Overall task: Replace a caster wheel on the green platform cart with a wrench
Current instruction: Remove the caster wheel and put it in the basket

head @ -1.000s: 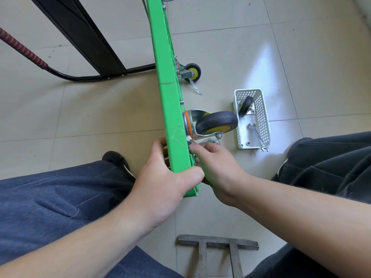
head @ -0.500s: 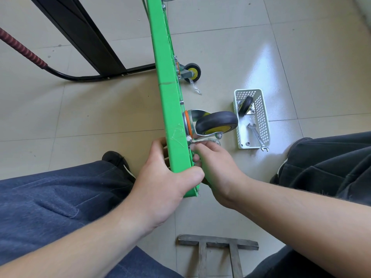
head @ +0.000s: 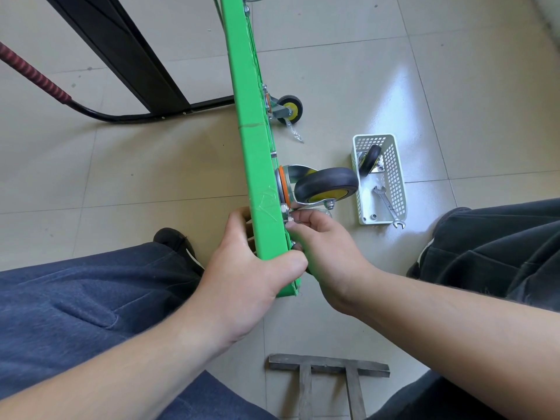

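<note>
The green platform cart (head: 253, 122) stands on its edge on the tiled floor, seen end-on. A grey and yellow caster wheel (head: 325, 184) with a steel bracket sits against its right face. My left hand (head: 251, 262) grips the cart's near end, thumb on the right side. My right hand (head: 321, 241) pinches a nut on a bolt (head: 286, 214) at the caster's base plate. A second caster (head: 290, 109) is mounted farther along. A wrench (head: 388, 206) lies in the white basket (head: 397, 165) with another caster wheel (head: 370, 159).
The cart's black handle with a red grip (head: 36, 77) lies on the floor at the left, beside a black bar (head: 130, 56). A grey metal frame (head: 328, 371) lies near the bottom. My legs flank the cart. A small nut (head: 374, 216) lies in the basket.
My right hand's fingers have shifted slightly at the bolt by the caster plate. The left hand and the cart have stayed where they were.
</note>
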